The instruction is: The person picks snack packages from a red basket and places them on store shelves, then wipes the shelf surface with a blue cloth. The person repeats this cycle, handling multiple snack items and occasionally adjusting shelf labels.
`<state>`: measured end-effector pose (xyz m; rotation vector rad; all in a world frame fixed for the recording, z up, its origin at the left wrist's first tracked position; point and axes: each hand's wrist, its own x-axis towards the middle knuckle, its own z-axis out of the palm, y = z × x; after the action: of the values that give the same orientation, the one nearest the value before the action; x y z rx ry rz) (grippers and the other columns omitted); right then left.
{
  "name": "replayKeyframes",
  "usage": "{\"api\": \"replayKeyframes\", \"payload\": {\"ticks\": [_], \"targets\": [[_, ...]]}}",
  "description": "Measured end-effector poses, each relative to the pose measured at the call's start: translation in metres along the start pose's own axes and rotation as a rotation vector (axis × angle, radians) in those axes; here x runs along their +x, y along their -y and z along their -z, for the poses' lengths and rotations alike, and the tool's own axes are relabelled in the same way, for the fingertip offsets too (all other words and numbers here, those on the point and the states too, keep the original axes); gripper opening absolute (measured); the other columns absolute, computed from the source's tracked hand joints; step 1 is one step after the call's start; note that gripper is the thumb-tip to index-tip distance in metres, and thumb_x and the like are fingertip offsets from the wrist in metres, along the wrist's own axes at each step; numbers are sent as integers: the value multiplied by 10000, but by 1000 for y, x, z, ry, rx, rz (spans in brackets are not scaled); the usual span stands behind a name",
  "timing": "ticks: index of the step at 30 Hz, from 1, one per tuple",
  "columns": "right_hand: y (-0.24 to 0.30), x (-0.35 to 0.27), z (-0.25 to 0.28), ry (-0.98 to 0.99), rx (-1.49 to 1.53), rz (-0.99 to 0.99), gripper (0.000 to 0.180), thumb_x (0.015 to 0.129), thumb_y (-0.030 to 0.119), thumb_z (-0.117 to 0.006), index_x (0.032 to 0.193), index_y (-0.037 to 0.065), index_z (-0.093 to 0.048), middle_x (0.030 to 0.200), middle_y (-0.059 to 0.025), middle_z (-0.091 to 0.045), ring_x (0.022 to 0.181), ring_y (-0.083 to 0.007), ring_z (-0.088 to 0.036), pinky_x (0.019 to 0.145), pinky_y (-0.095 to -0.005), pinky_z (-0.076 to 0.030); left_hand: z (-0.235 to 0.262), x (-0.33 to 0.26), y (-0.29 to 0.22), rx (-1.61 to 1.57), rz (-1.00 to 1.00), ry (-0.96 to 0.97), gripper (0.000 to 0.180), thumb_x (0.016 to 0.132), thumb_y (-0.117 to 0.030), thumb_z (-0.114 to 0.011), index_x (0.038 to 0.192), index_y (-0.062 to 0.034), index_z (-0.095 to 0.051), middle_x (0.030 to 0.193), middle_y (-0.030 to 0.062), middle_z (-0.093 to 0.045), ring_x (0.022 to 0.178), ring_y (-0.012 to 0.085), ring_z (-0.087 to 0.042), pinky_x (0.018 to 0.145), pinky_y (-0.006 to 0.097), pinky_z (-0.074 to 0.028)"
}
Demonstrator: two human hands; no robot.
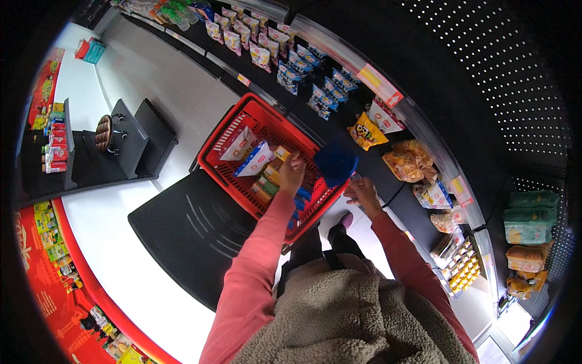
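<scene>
A red plastic shopping basket (225, 130) stands on the floor in front of me, holding white snack bags (256, 159), yellow packets (281, 152) and blue packets (303, 195). My left hand (293, 171) reaches down into the basket, its fingers curled next to a yellow packet; whether it grips anything is unclear. A blurred dark blue packet (335, 161) hovers over the basket's right rim, touched by neither hand. My right hand (363, 193) is just right of the basket, beside the lowest shelf, fingers spread and holding nothing.
Black shelves (418, 209) curve along the right with yellow and orange snack bags (366, 131), blue packets (320, 97) and green packs (533, 213). A black mat (182, 230) lies on the white floor. A dark display stand (130, 142) is at left, a red counter (66, 285) at lower left.
</scene>
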<state>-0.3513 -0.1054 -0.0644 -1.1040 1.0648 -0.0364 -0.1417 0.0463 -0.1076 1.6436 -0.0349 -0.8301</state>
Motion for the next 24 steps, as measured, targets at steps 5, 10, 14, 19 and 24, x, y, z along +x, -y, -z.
{"api": "replayKeyframes", "payload": {"ticks": [5,10,14,19,24], "targets": [[-70,4,39,-1,-233,-17,338,1037,326,-645,1222,48,-589,1020,-111,-720,822,-199,-745,619,-361,-635,63,-32,35,661,-104,-61,261,886,-177,-747,1095,-23,-719,964,145,-706,922,311,-693,840,424,-563],[-116,-27,67,16,-283,-118,293,1038,312,-641,1152,41,-637,966,-106,-727,794,-201,-743,597,-360,-626,60,-57,66,1058,-205,-156,339,817,-345,-818,981,-55,-753,940,174,-730,917,383,-705,840,509,-568],[-116,-58,71,13,-349,-90,263,1041,279,-617,1111,27,-644,952,-109,-730,786,-204,-745,593,-350,-621,45,-56,62,1155,-118,-202,329,814,-398,-814,896,-84,-764,936,168,-710,912,389,-702,822,526,-571],[-104,-76,72,-5,-337,-91,244,1047,264,-604,1105,34,-658,928,-91,-732,773,-190,-741,594,-347,-612,30,-42,43,1012,90,-138,462,807,-553,-788,836,-93,-765,918,159,-748,897,375,-727,794,519,-585],[-95,-83,75,-36,-377,-51,219,1042,236,-613,1111,36,-668,939,-79,-733,785,-168,-731,596,-323,-597,19,-44,39,1016,321,36,565,820,-652,-732,915,-100,-808,909,137,-782,885,362,-747,810,491,-578]]}}
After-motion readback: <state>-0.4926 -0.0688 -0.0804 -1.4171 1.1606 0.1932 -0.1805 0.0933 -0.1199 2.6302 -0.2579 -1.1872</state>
